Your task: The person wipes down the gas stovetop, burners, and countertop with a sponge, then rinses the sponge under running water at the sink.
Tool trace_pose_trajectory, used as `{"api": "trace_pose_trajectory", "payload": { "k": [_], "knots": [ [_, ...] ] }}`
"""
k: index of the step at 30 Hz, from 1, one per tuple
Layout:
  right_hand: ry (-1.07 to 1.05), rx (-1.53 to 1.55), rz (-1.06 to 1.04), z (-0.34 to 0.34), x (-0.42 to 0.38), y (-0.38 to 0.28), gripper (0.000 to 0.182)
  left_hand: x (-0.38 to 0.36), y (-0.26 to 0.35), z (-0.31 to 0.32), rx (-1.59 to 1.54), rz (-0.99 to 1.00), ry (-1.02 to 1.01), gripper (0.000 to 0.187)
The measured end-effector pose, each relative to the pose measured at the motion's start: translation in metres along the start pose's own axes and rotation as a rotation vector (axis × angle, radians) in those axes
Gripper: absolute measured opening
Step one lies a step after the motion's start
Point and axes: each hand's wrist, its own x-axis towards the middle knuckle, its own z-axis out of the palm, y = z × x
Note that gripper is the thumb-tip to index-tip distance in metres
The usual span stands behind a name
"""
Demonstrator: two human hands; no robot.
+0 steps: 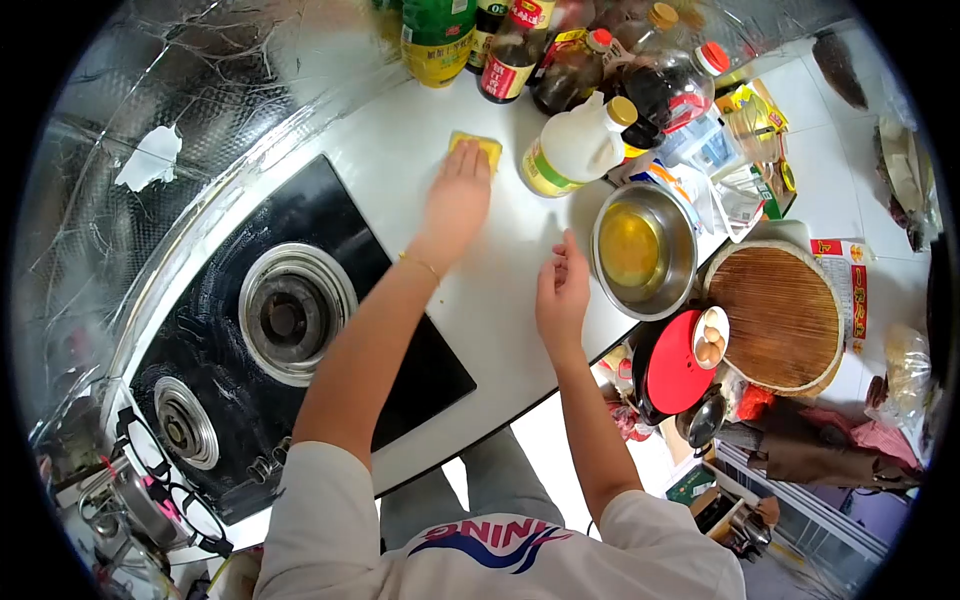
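My left hand (459,200) lies on a yellow sponge (489,147), its outstretched fingers pressing it to the white countertop (490,300). The sponge's upper and right edges show; the rest is under the fingers. Over the counter to the right, my right hand (563,300) holds nothing, with its thumb apart and its fingers loosely bent. Close to its right stands a steel bowl (605,240) with something yellowish in it. A white jug (570,145) with a yellow cap stands between the sponge and the bowl.
A black gas stove (350,240) fills the counter's left side. Several sauce bottles (505,70) and a green-labelled oil bottle (438,40) line the back. At right are a round wooden board (775,320), a red lid (675,365) and a small bowl of eggs (712,322).
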Motion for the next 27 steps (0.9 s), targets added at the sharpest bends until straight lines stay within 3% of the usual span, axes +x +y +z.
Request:
{"api": "trace_pose_trajectory", "payload": {
  "k": [4, 6, 8, 12, 14, 17, 21, 26, 27],
  "knots": [
    [0.172, 0.159, -0.098, 0.017, 0.038, -0.027, 0.054, 0.033, -0.037, 0.013, -0.001, 0.062, 0.086, 0.043],
    [0.245, 0.321, 0.125, 0.011, 0.052, -0.068, 0.054, 0.037, -0.039, 0.014, 0.026, 0.069, 0.100, 0.043],
    [0.271, 0.340, 0.114, 0.015, 0.066, -0.084, 0.051, 0.042, -0.035, 0.009, -0.027, 0.027, 0.035, 0.046],
    [0.338, 0.426, 0.085, 0.021, 0.084, -0.094, 0.037, 0.044, -0.041, 0.002, -0.044, 0.047, -0.007, 0.047],
    [0.396, 0.357, -0.014, 0.023, 0.084, -0.091, 0.022, 0.043, -0.044, -0.006, -0.194, 0.139, -0.092, 0.043],
    [0.402, 0.176, -0.107, 0.019, 0.061, -0.073, 0.012, 0.047, -0.043, 0.001, -0.131, 0.259, -0.069, 0.042],
    [0.235, 0.202, -0.113, 0.002, -0.022, -0.073, 0.010, 0.070, -0.026, 0.014, -0.194, 0.279, -0.042, 0.040],
    [0.136, 0.131, -0.136, -0.017, -0.083, -0.065, 0.009, 0.081, 0.021, 0.023, -0.356, 0.342, -0.200, 0.038],
    [0.111, 0.122, -0.093, -0.023, -0.089, -0.068, 0.010, 0.079, 0.032, 0.022, -0.380, 0.350, -0.265, 0.056]
  ]
}}
